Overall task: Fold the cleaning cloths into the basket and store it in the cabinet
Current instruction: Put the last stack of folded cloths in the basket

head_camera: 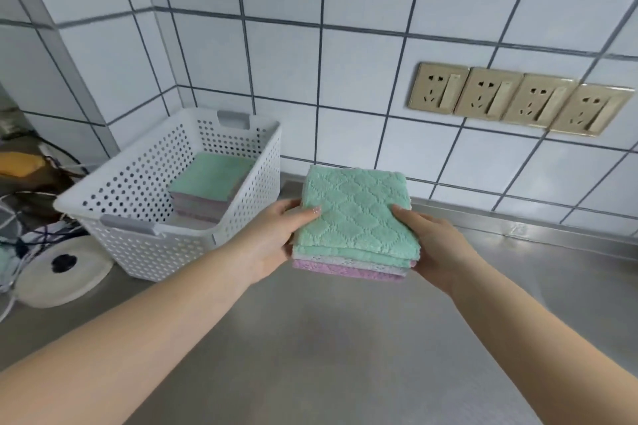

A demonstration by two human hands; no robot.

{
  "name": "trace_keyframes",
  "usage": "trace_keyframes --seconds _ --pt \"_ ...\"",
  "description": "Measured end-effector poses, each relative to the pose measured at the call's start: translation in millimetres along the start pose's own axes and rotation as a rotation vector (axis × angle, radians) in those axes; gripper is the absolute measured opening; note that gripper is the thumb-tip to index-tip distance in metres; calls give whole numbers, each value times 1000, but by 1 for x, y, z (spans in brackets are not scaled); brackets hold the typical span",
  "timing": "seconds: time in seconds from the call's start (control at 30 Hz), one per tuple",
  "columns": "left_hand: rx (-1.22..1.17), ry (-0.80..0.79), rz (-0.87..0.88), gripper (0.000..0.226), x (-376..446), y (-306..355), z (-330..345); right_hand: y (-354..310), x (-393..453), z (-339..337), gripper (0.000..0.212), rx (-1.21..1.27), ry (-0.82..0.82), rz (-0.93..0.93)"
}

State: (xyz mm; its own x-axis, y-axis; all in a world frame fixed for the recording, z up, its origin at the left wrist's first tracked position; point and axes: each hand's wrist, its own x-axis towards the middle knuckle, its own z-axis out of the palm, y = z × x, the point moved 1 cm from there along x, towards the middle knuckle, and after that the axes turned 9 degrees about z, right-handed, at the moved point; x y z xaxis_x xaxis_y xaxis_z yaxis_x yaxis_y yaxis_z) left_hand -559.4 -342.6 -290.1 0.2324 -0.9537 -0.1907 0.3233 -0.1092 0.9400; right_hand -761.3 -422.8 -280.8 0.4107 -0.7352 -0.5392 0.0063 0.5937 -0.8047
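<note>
At centre frame, my left grip (276, 238) and right grip (435, 245) clasp a folded stack of quilted terry cloths (355, 217), mint over lilac, above the brushed steel surface (328, 355). At left, a perforated white plastic basket (138, 190) holds more folded cloths (207, 183).

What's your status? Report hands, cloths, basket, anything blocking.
Both hands, left and right, gripping folded cloth stack above counter. Basket left of it, open, folded cloths already inside. Path to basket unobstructed.
</note>
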Motion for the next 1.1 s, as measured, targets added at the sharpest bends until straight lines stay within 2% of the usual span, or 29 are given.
trace_keyframes --seconds 0.13,0.37,0.5,0.6,0.67,0.83,1.0,1.1 --pt "-59 26 28 36 -10 39 -20 -26 -6 32 30 -31 -62 -11" --pt "-33 110 107 30 -8 101 -88 -55 9 119 17 -68 -81 -117" --pt "-26 169 145 50 18 132 -155 -56 44 190 23 -81 -18 -206" --pt "52 193 136 57 46 154 -202 -51 76 245 16 -32 35 -190" --pt "115 170 111 50 63 158 -223 -44 97 268 6 -25 67 -163" --pt "309 155 29 32 113 146 -251 -29 153 297 5 -88 247 -117" --pt "498 235 -13 25 151 119 -272 -16 194 312 12 -186 334 -83" --pt "586 229 -31 11 166 105 -282 -3 219 317 28 -211 360 -28"
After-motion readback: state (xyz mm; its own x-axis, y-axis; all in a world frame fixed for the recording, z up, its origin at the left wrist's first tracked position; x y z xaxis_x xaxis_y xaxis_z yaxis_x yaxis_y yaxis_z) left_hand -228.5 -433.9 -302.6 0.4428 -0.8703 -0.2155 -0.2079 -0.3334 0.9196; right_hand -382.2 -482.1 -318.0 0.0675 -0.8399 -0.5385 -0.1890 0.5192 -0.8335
